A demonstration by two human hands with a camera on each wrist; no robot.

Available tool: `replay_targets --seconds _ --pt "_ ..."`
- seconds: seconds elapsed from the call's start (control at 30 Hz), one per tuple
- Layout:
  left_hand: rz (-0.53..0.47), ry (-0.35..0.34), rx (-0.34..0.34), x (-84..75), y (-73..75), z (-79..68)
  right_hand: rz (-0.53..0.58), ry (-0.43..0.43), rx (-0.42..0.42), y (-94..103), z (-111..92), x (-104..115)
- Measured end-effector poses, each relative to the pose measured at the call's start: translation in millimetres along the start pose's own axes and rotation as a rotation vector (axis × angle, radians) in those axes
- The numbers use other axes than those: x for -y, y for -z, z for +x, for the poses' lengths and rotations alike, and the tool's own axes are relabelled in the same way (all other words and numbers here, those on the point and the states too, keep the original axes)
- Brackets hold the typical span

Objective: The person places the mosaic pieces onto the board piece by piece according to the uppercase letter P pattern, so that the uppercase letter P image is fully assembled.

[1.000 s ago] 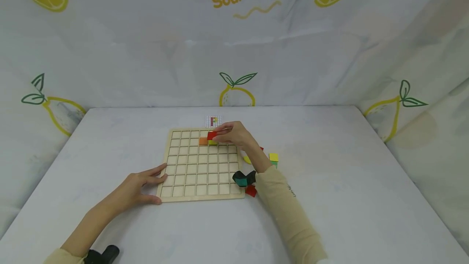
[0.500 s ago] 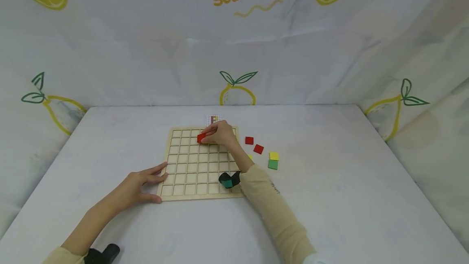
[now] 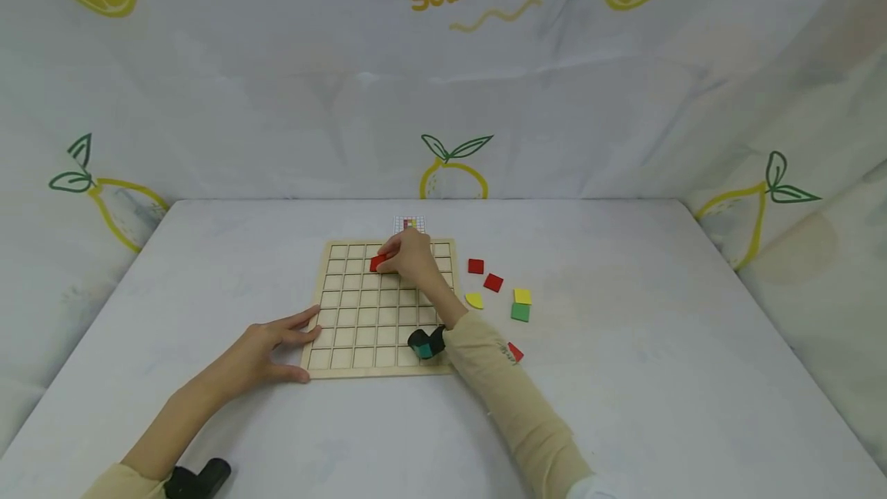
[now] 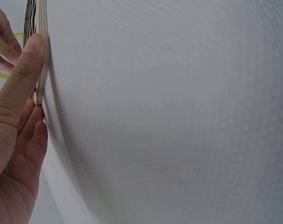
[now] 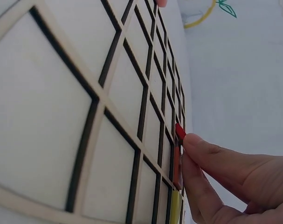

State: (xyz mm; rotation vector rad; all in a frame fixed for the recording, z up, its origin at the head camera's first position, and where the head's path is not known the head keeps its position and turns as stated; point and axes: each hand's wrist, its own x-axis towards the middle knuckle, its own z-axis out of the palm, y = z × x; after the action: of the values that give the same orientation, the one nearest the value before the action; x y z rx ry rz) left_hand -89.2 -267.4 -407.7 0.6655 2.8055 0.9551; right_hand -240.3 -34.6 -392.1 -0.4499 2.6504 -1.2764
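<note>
A light wooden grid board lies flat on the table. My right hand pinches a red square tile between thumb and fingertips, over the board's upper part. In the right wrist view the red tile tilts at a cell's edge, beside an orange tile and a yellow tile set in the grid. The right hand covers those two in the head view. My left hand touches the board's left edge and near-left corner with extended fingers and thumb; the left wrist view shows its thumb against the edge.
Right of the board lie red tiles, a rounded yellow piece, a yellow square and a green square. Another red piece is partly behind the right sleeve. A small printed grid card sits beyond the board.
My right hand has carried the red tile leftward across the upper rows and lowered it toward a cell, uncovering loose pieces on the right. The left hand stays at the board's edge.
</note>
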Motion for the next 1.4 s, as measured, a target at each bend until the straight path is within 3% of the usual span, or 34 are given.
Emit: replay_targets --seconds 0.23,0.63,0.83,1.03,1.4 --pt "-0.007 0.003 -0.001 -0.6 -0.5 0.7 -0.007 -0.005 0.033 -1.1 -1.3 3.6" --pt "-0.004 0.003 -0.008 -0.4 -0.2 -0.2 0.11 0.001 0.044 -1.9 -1.9 4.0" --pt "-0.014 0.016 0.007 0.6 -0.4 0.1 0.131 0.037 0.014 2.8 -3.4 -3.9" --pt "-0.016 0.026 0.016 -0.1 -0.5 0.1 0.206 0.015 0.002 23.9 -11.7 -23.3" --pt "0.002 -0.004 0.004 -1.9 0.8 -0.3 0.382 -0.062 0.024 84.3 -32.5 -58.0"
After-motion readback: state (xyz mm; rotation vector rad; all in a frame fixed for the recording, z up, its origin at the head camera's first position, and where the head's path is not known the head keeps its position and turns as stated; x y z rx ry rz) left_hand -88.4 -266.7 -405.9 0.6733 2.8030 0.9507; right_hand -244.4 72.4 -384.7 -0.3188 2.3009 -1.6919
